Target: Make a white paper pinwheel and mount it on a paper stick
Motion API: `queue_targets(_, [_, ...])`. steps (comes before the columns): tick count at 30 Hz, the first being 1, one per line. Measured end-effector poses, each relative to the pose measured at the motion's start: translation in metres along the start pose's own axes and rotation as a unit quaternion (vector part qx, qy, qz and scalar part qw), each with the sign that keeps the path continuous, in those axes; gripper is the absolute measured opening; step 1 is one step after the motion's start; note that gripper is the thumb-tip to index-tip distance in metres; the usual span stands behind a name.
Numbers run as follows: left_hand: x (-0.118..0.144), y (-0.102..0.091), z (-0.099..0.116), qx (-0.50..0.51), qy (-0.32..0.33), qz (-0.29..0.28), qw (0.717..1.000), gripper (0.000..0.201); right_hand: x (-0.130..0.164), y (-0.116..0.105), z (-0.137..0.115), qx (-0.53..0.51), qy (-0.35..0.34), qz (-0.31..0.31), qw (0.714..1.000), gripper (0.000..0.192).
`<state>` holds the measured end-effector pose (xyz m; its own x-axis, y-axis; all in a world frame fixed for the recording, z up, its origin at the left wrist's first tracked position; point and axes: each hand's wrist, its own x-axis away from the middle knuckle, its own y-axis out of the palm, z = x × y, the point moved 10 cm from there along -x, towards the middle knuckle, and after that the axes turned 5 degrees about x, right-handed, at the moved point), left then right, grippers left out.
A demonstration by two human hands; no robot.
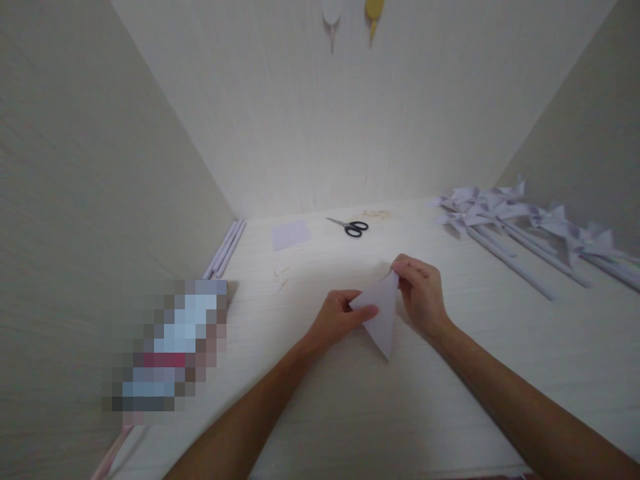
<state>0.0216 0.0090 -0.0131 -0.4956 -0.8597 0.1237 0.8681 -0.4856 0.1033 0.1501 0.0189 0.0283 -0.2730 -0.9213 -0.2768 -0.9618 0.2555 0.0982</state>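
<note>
Left hand and right hand each pinch a corner of a folded paper triangle above the table, scissors lying beyond.

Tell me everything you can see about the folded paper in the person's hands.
The folded paper is a pale lilac-white sheet folded into a triangle, thin and matte. Its long point aims down toward the person, just above the pale table. The left hand pinches its left corner; the right hand pinches its top corner. Whether it touches the table is unclear.
</note>
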Motion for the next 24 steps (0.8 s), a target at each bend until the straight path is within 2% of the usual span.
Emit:
queue_targets(2, [0.001, 0.003, -0.001, -0.016, 0.000, -0.015, 1.000, 0.025, 0.002, 0.003, -0.003, 0.030, -0.011, -0.012, 0.999, 0.028])
queue_targets(5, [0.001, 0.005, -0.002, -0.054, 0.006, -0.025, 0.998, 0.028, 0.004, 0.016, -0.004, 0.071, -0.010, -0.065, 0.995, 0.028])
queue_targets(10, [0.001, 0.001, -0.002, -0.063, 0.014, -0.002, 0.998, 0.032, 0.007, 0.036, 0.006, 0.084, 0.037, -0.141, 0.986, 0.027])
queue_targets(15, [0.000, -0.003, 0.000, -0.019, 0.011, 0.028, 0.999, 0.028, 0.010, 0.042, 0.012, 0.071, 0.064, -0.165, 0.982, 0.027])
queue_targets(20, [0.001, -0.025, 0.004, 0.080, 0.031, 0.128, 0.988, 0.029, 0.013, 0.042, 0.019, 0.042, 0.102, -0.167, 0.980, 0.026])
queue_targets(24, [-0.002, -0.027, 0.003, 0.146, 0.050, 0.121, 0.981, 0.040, 0.018, 0.050, 0.021, 0.031, 0.116, -0.197, 0.973, 0.026])
